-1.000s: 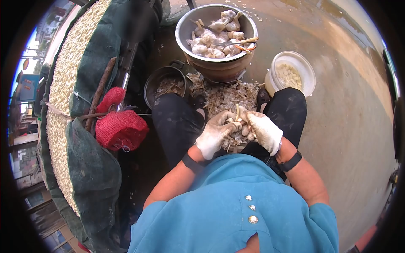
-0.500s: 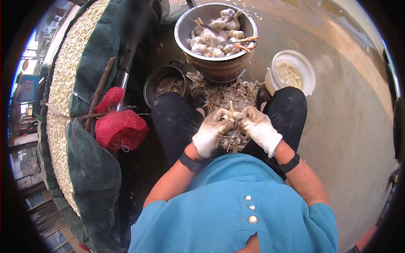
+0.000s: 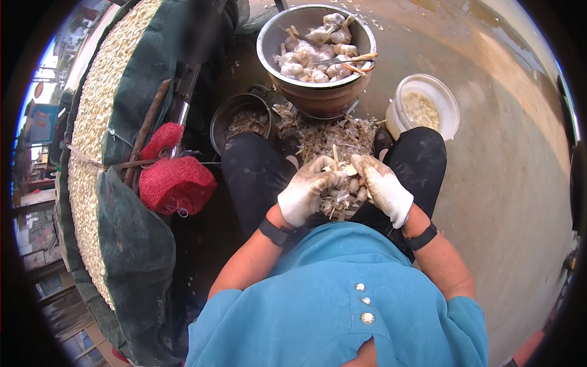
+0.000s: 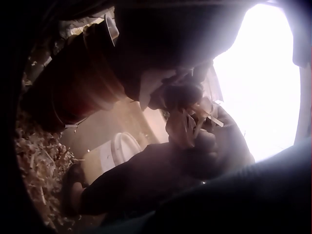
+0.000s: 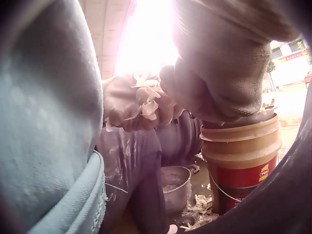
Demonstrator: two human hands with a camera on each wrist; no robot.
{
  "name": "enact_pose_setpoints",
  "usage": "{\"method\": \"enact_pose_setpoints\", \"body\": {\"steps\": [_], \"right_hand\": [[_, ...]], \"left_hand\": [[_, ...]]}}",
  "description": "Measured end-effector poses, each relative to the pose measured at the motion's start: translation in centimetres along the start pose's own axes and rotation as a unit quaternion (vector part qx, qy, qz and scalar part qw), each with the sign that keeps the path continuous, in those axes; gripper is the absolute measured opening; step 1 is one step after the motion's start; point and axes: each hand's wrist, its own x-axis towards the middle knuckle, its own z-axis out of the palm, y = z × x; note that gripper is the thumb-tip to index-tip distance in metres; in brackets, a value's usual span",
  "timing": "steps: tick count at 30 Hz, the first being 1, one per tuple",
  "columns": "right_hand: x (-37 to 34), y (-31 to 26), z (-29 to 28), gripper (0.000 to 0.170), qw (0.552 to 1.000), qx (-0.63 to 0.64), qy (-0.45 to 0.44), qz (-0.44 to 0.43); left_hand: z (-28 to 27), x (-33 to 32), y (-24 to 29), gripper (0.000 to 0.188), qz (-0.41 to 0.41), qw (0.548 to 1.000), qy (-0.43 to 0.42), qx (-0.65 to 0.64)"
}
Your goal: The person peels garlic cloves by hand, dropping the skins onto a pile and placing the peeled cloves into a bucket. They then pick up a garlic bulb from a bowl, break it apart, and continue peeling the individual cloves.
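Note:
In the head view, my left hand point(image 3: 302, 193), in a soiled white glove, grips a broken garlic bulb point(image 3: 334, 167) by its side, its dry stem upright. My gloved right hand point(image 3: 387, 191) is just to the right, fingers curled, pinching a pale piece of garlic point(image 3: 351, 170) at the bulb's edge. Loose cloves and skins point(image 3: 353, 185) lie in a heap below, between the thighs. The right wrist view shows papery garlic skin point(image 5: 147, 101) standing out of the left hand's fingers; the right hand's fingertips come close beside it.
A bucket topped by a metal basin point(image 3: 264, 58) of garlic bulbs and scissors stands ahead. A white tub point(image 3: 451, 119) of peeled cloves is at the right, a dark pot point(image 3: 215, 128) of skins at the left. Skins point(image 3: 342, 136) litter the floor. Red netting point(image 3: 176, 185) hangs at the left.
Both hands were together on the bulb half a second ago. Now the right hand has drawn slightly to the right, and the bulb shows a pale broken side; the left hand stays nearly in place.

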Motion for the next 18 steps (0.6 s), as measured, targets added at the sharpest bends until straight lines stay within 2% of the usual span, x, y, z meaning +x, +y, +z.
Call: {"method": "enact_pose_setpoints", "body": {"steps": [4, 6, 7, 9, 13, 15, 16, 18], "right_hand": [[-0.2, 0.1, -0.3, 0.029, 0.999, 0.039, -0.025, 0.012], [-0.6, -0.1, -0.3, 0.027, 0.988, 0.143, -0.042, 0.031], [-0.5, 0.1, -0.5, 0.027, 0.988, 0.143, -0.042, 0.031], [-0.2, 0.7, -0.9, 0.028, 0.985, 0.155, -0.067, 0.016], [-0.2, 0.6, -0.8, 0.026, 0.99, 0.129, -0.062, 0.018], [-0.7, 0.2, -0.6, 0.02, 0.991, 0.101, -0.085, 0.012], [-0.6, 0.5, -0.7, 0.02, 0.991, 0.101, -0.085, 0.012], [-0.4, 1.3, -0.9, 0.019, 0.99, 0.1, -0.096, -0.002]], "left_hand": [[0.0, 0.1, -0.2, 0.028, -0.004, 1.0, -0.008, -0.017], [-0.3, 0.2, -0.6, 0.039, 0.006, 0.999, -0.027, -0.026], [-0.4, 0.1, -0.7, 0.039, 0.007, 0.999, -0.027, -0.026], [-0.7, 0.0, -1.1, 0.051, 0.059, 0.997, -0.054, -0.009], [-1.4, 0.2, -1.6, 0.057, 0.042, 0.998, -0.039, 0.004], [-1.2, -0.1, -1.3, 0.05, 0.156, 0.969, -0.017, 0.192], [-0.9, -0.1, -1.1, 0.05, 0.156, 0.969, -0.017, 0.193], [0.2, 0.0, -0.6, 0.041, -0.01, 0.995, 0.005, 0.103]]}}
